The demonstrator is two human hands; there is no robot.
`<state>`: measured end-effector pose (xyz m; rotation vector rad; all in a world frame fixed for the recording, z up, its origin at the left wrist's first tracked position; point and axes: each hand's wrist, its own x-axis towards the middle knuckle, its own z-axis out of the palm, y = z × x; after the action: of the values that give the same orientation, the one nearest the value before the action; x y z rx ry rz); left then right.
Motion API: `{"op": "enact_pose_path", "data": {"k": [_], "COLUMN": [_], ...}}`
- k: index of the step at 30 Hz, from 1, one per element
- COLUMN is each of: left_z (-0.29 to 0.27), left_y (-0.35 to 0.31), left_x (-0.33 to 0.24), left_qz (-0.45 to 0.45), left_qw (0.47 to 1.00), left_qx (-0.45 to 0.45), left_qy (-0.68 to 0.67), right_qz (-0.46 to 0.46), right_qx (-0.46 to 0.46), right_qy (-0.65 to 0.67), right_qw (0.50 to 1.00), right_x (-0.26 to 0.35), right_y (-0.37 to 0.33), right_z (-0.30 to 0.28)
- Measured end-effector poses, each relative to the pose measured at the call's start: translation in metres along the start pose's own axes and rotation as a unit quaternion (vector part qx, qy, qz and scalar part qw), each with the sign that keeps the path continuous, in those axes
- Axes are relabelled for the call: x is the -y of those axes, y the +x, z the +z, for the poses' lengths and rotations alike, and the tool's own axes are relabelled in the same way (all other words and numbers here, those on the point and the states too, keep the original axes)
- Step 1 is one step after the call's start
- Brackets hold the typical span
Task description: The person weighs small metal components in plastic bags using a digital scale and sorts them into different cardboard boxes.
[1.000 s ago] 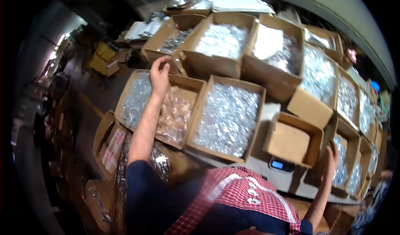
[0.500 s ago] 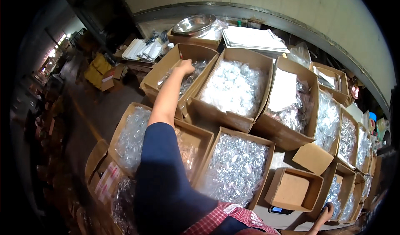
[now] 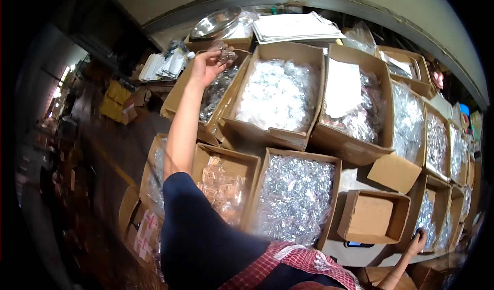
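Observation:
My left hand (image 3: 207,66) is raised at the rim of the far-left cardboard box (image 3: 175,102), its fingers closed on a small clear plastic bag (image 3: 225,56) with dark metallic pieces. Similar bags of small metal parts (image 3: 216,97) lie in that box, below the hand. At the lower right, my right hand (image 3: 419,241) is at the near end of a narrow box holding bluish clear bags (image 3: 426,213). Its fingers are curled, and what they grip is hidden. Left of it, a small cardboard box (image 3: 374,215) stands with its bare bottom showing, on a scale (image 3: 358,244) with a lit display.
Open boxes of bagged parts surround me: silvery hardware (image 3: 296,197) in front, copper-coloured pieces (image 3: 221,187) to its left, bright bags (image 3: 278,94) behind. A steel bowl (image 3: 216,22) and stacked papers (image 3: 296,26) are at the back. A loose cardboard flap (image 3: 393,173) leans near the small box.
My left hand has come up out of the far-left box and now shows a small bag in its fingers. My right hand stays at the narrow box. The whole view has shifted slightly.

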<state>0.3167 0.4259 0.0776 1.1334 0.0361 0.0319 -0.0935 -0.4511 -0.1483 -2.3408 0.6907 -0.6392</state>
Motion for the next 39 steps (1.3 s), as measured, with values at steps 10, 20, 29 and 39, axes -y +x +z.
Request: {"op": "enact_pose_path", "data": {"k": [10, 20, 29, 39], "left_z": [0.148, 0.15, 0.294, 0.395], "left_y": [0.014, -0.002, -0.128, -0.145], "left_x": [0.107, 0.075, 0.093, 0.204], "left_qz": [-0.034, -0.039, -0.21, 0.318], "left_qw": [0.589, 0.858, 0.896, 0.738], "left_qx": [0.226, 0.107, 0.329, 0.347], "left_qy": [0.775, 0.502, 0.212, 0.483], "right_qz": [-0.028, -0.065, -0.059, -0.102], "right_qx": [-0.022, -0.053, -0.076, -0.096], "right_qy": [-0.029, -0.029, -0.037, -0.043], "right_qw": [0.999, 0.996, 0.995, 0.989], "right_x": [0.026, 0.048, 0.062, 0.088], "right_y": [-0.008, -0.015, -0.018, -0.023], "right_z": [0.003, 0.006, 0.009, -0.004]}}
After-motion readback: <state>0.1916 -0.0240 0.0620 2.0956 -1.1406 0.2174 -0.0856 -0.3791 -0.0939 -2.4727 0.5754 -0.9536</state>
